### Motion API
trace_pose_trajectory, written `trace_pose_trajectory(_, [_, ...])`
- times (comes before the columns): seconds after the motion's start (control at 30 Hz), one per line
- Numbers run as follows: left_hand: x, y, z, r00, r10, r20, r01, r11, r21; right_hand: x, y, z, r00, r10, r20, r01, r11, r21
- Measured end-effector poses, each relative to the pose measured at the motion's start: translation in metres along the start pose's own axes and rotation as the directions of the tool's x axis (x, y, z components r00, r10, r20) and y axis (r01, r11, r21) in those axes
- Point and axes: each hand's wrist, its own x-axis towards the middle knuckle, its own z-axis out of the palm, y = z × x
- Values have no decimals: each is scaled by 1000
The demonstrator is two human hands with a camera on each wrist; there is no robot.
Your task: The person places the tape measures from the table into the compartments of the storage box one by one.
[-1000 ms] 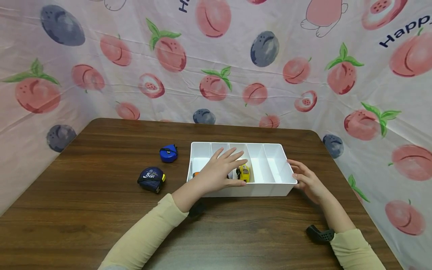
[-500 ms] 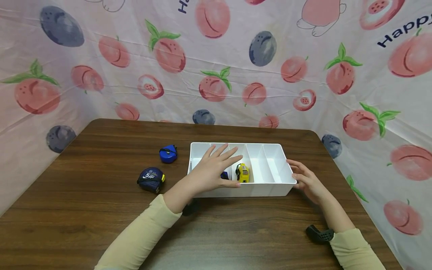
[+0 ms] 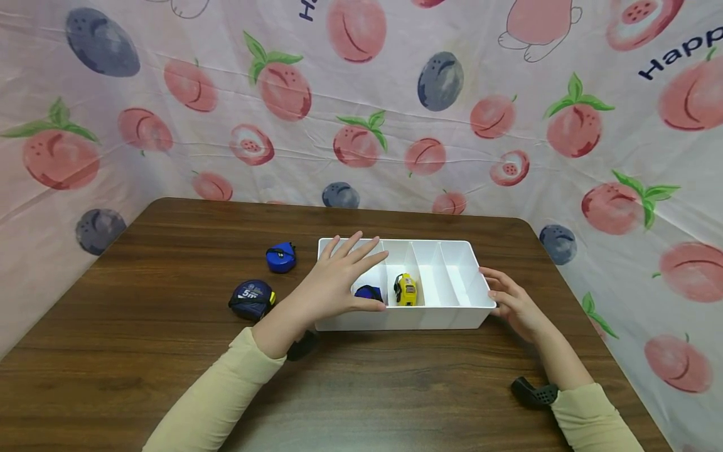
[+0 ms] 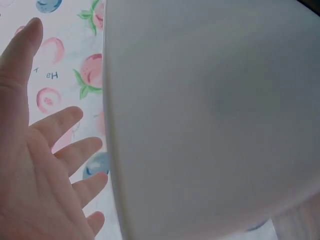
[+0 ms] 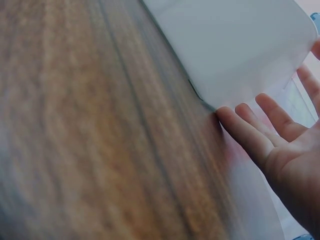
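A white divided box (image 3: 429,318) stands on the table. My left hand (image 3: 322,285) hovers over its left compartments, fingers spread and nothing in them. In the left wrist view the fingers (image 4: 75,155) appear beside the box's pale wall (image 4: 210,110). A yellow tape measure (image 3: 406,290) sits in a middle compartment, a blue tape measure (image 3: 369,293) in the one left of it. The leftmost compartment is mostly hidden by my hand. My right hand (image 3: 516,304) is at the box's right end, its extended fingertips touching the wall in the right wrist view.
Left of the box lie a blue tape measure (image 3: 281,257) and a larger dark blue one (image 3: 252,299) marked 5m. The brown wooden table (image 3: 423,389) reaches back to a fruit-print curtain (image 3: 384,94). The two compartments at the right show bare white floors.
My left hand has drifted left over the box, fingers still spread, uncovering the blue tape measure in its compartment. My right hand stays at the box's right end.
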Motion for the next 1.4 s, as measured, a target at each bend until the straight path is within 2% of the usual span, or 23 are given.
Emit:
trace_pose_trajectory(0.37, [-12,-10,-7,999,-42,7,42,999,25,1,1,1,999,-35,20,34,999,29])
trace_pose_trajectory(0.6, [-21,-20,-11,998,-56,-29,57,997,50,0,0,1,1000,-21,16,21,1000,23])
trace_pose_trajectory(1.1, [-44,-37,-21,990,-134,-32,136,988,68,-1,0,2,1000,-13,3,13,1000,10])
trace_pose_trajectory(1.4, [-57,-51,-24,987,-152,-53,155,985,70,-1,1,2,1000,-25,6,25,1000,12])
